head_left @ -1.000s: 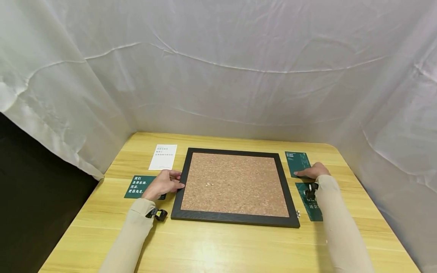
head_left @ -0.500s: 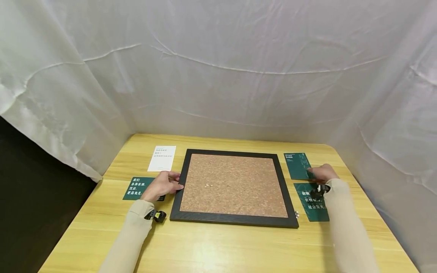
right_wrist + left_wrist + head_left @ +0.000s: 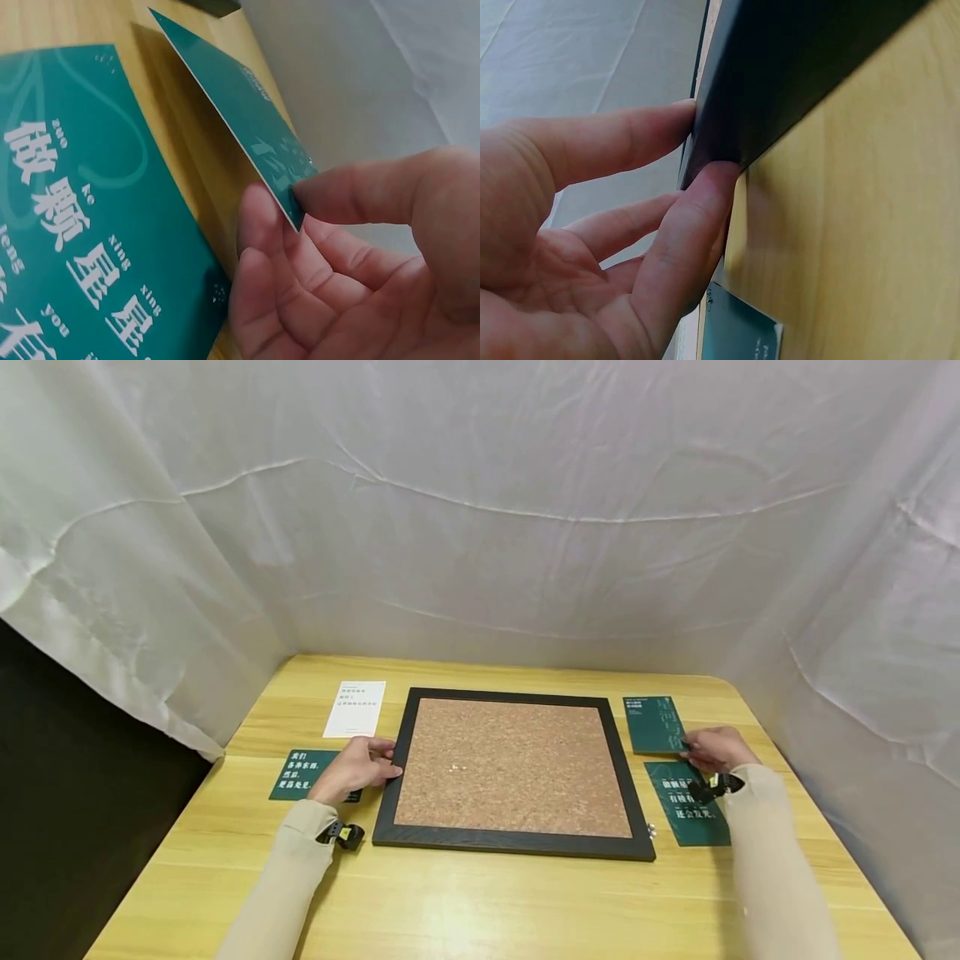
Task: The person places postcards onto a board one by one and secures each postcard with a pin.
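A cork board (image 3: 513, 767) in a black frame lies flat on the wooden table. At the frame's left side my left hand (image 3: 356, 770) grips the edge between thumb and finger; the left wrist view shows one fingertip (image 3: 676, 120) at the black edge (image 3: 757, 82) and another lower down, near the tabletop. My right hand (image 3: 716, 747) pinches the near right corner of a dark green card (image 3: 651, 725). In the right wrist view that card (image 3: 225, 105) is tilted, its pinched corner raised off the table. Just below it lies another green card (image 3: 82, 195) with white lettering.
On the left lie a white card (image 3: 355, 708) and a green card (image 3: 303, 774), the latter partly behind my left hand. Small pale pins (image 3: 457, 767) rest on the cork, more pins (image 3: 652, 831) beside the frame's right edge. Pale curtains (image 3: 480, 568) surround the wooden table (image 3: 450, 902).
My right hand has shifted right from the card's near edge to its near right corner, which it now pinches and raises. My left hand has stayed at the frame.
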Available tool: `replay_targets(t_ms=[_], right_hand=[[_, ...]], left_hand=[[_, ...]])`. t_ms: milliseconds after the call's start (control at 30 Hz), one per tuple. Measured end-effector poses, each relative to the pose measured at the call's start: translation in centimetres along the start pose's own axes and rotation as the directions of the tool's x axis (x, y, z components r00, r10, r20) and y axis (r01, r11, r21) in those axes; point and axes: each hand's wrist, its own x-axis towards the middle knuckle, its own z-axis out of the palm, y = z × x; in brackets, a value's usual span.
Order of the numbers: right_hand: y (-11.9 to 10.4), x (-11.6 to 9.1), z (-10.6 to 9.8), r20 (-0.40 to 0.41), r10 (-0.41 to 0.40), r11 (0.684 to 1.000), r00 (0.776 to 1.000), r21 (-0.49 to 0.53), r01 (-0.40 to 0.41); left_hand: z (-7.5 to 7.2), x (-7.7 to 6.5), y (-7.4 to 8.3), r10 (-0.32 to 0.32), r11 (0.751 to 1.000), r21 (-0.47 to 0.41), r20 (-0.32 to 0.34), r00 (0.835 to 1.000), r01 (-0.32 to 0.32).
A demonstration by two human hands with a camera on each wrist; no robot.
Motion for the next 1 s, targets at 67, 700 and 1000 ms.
replay_targets(t_ms=[67, 700, 1000], right_hand=[[-0.1, -0.1, 0.0, 0.007, -0.007, 1.000, 1.000, 0.005, 0.007], [-3.6, -1.3, 1.8, -0.014, -0.121, 0.989, 0.993, 0.088, 0.122], [-5.8, -2.2, 4.6, 0.066, -0.186, 0.974, 0.980, 0.141, 0.175]], left_hand=[[0.0, -0.1, 0.1, 0.001, 1.000, 0.003, 0.000, 1.000, -0.001], [-0.2, 0.0, 0.1, -0.001, 1.000, 0.001, 0.005, 1.000, 0.001], [-0.1, 0.1, 0.0, -0.002, 1.000, 0.003, 0.008, 1.000, 0.002]])
